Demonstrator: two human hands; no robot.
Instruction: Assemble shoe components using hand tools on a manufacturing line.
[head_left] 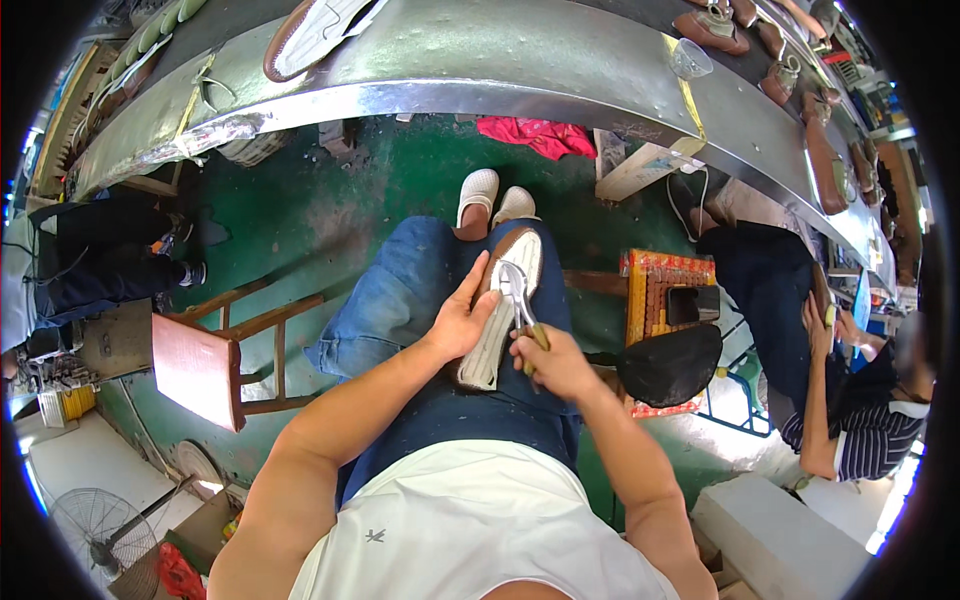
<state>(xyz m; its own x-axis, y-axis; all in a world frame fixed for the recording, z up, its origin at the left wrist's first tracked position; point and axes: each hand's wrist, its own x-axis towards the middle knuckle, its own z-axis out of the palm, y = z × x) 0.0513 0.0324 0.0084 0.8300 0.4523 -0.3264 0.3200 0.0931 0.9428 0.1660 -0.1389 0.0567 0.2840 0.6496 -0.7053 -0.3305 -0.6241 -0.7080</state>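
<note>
A shoe, pale white with a brown edge round its toe, lies lengthwise on my lap with the toe pointing away from me. My left hand grips its left side, thumb on the pale face and fingers along the edge. In my closed right hand are metal pincers with olive-coloured handles. Their curved head rests on or just over the front half of the shoe; exact contact cannot be made out. My right fingers partly cover the handles.
Ahead runs a metal-edged bench carrying another white shoe, a clear cup and several brown shoes. A wooden stool stands left, a beaded seat right. A co-worker sits at right; another person's legs show left.
</note>
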